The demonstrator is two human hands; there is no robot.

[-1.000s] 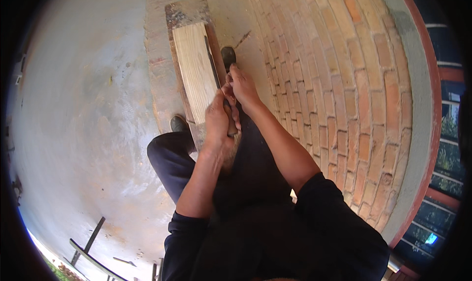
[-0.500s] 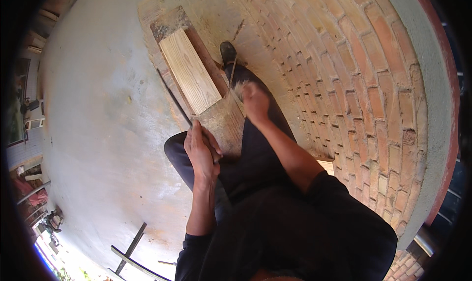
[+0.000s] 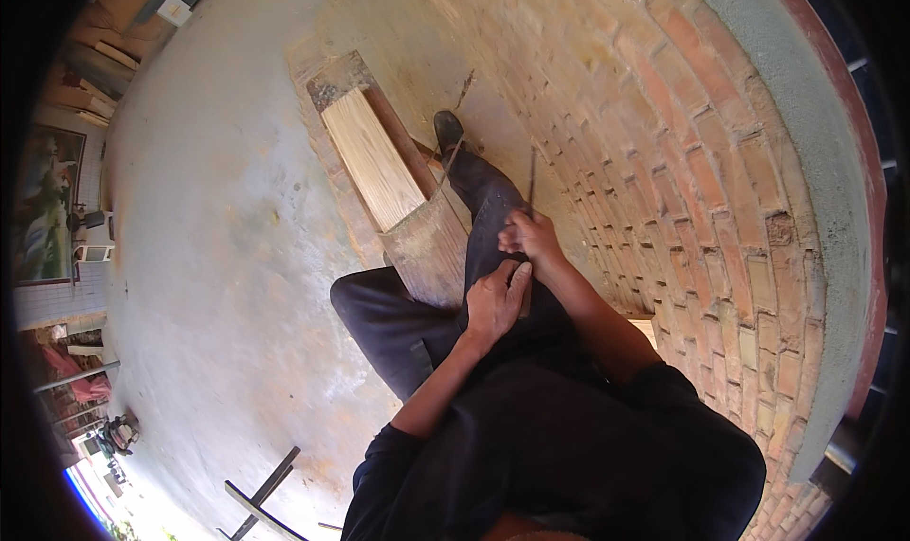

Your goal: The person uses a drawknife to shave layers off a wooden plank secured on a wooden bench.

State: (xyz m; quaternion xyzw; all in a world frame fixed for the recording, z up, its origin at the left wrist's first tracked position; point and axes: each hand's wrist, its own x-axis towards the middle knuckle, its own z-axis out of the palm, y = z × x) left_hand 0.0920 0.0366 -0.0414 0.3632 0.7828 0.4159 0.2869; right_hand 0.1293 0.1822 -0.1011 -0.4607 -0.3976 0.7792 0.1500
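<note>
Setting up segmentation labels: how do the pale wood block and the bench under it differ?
Colour: the pale wood block is light and clean-looking, while the bench is darker and stained.
Length: the bench runs past both ends of the block.
Position: the block lies on top; the bench extends back between the person's legs.
Shared: both are elongated and run roughly the same way.
</note>
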